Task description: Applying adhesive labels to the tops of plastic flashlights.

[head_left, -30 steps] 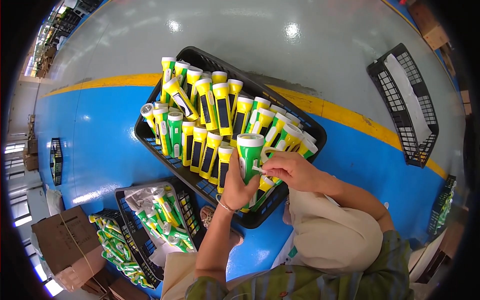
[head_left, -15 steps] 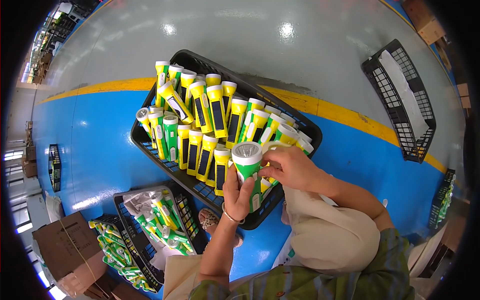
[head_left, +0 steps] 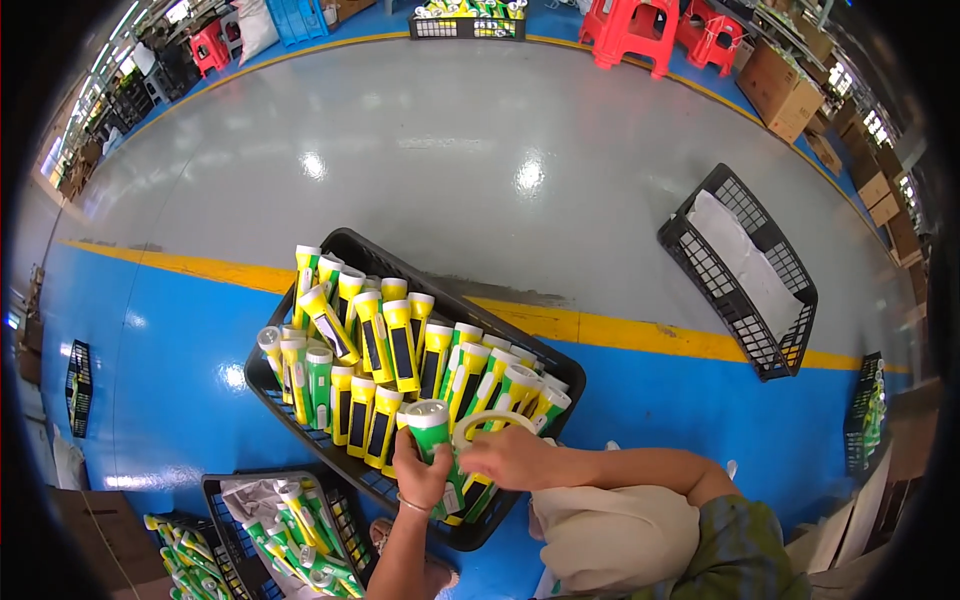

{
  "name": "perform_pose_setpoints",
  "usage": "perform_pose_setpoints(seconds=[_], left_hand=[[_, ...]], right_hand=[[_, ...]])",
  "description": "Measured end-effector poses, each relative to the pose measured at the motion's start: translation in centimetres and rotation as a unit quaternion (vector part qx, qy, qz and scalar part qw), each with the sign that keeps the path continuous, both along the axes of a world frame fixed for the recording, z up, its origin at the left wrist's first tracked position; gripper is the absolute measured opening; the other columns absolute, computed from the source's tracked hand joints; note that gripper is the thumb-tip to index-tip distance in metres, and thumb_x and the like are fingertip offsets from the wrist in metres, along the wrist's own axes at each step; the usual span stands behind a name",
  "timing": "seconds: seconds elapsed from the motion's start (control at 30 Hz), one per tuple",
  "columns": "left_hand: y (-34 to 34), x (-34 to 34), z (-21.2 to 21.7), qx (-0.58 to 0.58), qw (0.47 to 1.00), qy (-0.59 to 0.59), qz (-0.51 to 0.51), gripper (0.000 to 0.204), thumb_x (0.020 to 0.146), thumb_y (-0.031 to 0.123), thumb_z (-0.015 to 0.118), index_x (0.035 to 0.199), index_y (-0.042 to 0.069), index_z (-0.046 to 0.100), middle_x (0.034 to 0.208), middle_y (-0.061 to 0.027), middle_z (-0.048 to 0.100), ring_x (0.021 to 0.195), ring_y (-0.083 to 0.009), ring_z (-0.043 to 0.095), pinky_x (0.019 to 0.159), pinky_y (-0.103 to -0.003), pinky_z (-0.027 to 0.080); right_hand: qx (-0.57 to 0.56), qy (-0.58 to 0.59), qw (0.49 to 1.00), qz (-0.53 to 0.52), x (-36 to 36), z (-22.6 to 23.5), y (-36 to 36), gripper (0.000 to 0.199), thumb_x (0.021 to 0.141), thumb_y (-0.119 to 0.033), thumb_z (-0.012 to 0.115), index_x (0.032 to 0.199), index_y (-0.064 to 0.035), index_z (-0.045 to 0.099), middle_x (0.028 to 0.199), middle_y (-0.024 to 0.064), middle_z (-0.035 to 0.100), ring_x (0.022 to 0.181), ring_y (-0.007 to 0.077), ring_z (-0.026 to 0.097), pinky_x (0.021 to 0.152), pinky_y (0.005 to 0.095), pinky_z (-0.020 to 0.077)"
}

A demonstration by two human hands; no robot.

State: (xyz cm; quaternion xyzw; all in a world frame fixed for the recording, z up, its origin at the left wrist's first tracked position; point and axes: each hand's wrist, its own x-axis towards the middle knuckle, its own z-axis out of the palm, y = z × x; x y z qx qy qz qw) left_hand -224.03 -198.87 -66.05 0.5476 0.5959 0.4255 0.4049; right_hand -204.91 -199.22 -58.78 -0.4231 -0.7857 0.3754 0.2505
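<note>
yellow-green torches [head_left: 400, 350], black crate [head_left: 500, 530], blue floor [head_left: 150, 350], yellow stripe [head_left: 640, 332]

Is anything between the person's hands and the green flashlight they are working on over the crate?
Nothing visible. The left hand already grips the green flashlight around its body, and the right hand touches it at the head, with a pale ring-shaped part at its fingers. Both sit over the black crate of flashlights.
</note>
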Motion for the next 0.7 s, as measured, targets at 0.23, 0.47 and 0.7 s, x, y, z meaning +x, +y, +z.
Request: perform_pose_setpoints(seconds=[0.23,0.47,0.7], left_hand=[[-2.7,-29.3,-7.7,0.032,0.877,0.339,0.34,0.047,0.073,0.022,0.066,0.111,0.001,0.048,0.104,-0.0172,0.056,0.094,-0.0322,0.055,0.084,-0.043,0.044],[-16.7,-39.8,-10.3,-0.492,0.617,0.514,0.335,0.037,0.073,0.021,0.062,0.105,0.004,0.054,0.098,-0.0132,0.055,0.091,-0.0262,0.055,0.083,-0.04,0.044],[5.3,-20.8,-5.9,0.142,0.852,0.488,0.127,0.058,0.067,0.011,0.068,0.118,-0.001,0.044,0.12,-0.0208,0.045,0.113,-0.0372,0.04,0.099,-0.046,0.029]], right_hand=[[-0.02,0.031,0.996,0.081,0.5,-0.3,-0.5,0.006,0.08,-0.017,0.062,0.084,-0.0131,0.06,0.073,0.0046,0.056,0.068,0.0239,0.059,0.059,0.0341,0.0465],[-0.02,0.121,0.992,-0.01,1.8,-0.3,0.7,0.008,0.079,-0.013,0.061,0.085,-0.0085,0.061,0.079,0.0108,0.06,0.075,0.0303,0.059,0.064,0.0369,0.0468],[-0.039,0.091,0.995,-0.019,2.5,1.0,1.1,0.006,0.077,-0.006,0.063,0.082,-0.0047,0.06,0.076,0.01,0.059,0.068,0.0279,0.058,0.059,0.0334,0.0458]])
